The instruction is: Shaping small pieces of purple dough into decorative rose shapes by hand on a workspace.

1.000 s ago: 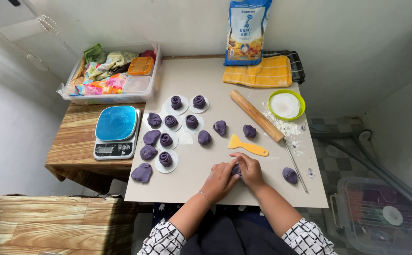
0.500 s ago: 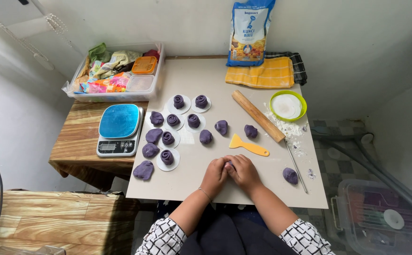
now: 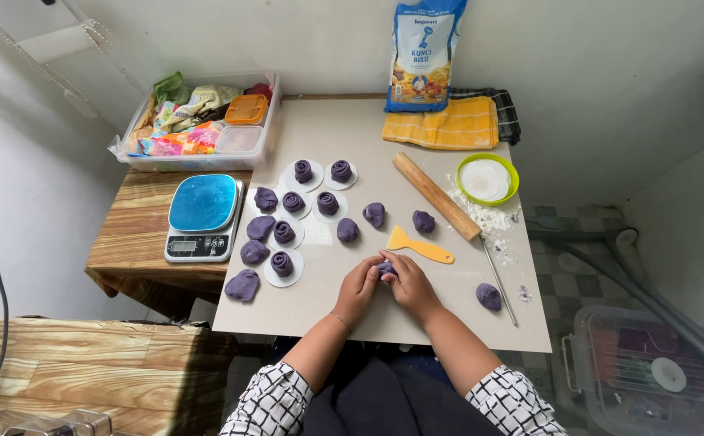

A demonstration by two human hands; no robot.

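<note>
My left hand [image 3: 360, 286] and my right hand [image 3: 407, 282] meet over the beige board [image 3: 416, 323], both pressed around a small purple dough piece [image 3: 385, 268] that shows between the fingers. A yellow plastic scraper [image 3: 418, 245] lies just beyond my hands. Several purple dough pieces [image 3: 347, 230] lie on the board to the left and ahead, some rolled into rosettes on white paper rounds [image 3: 282, 266]. One loose purple lump [image 3: 488, 296] sits to the right of my right hand.
A wooden rolling pin [image 3: 436, 195] and a green bowl of flour [image 3: 486, 179] lie at the right, with spilled flour and a thin metal rod [image 3: 499, 282]. A blue kitchen scale [image 3: 202, 215], a clear tub of packets [image 3: 198, 121], a flour bag [image 3: 422, 53] and a yellow cloth [image 3: 440, 126] stand behind.
My hands have stayed together near the board's front, working the same small dough piece; the fingers have shifted slightly around it. Nothing else on the board has moved.
</note>
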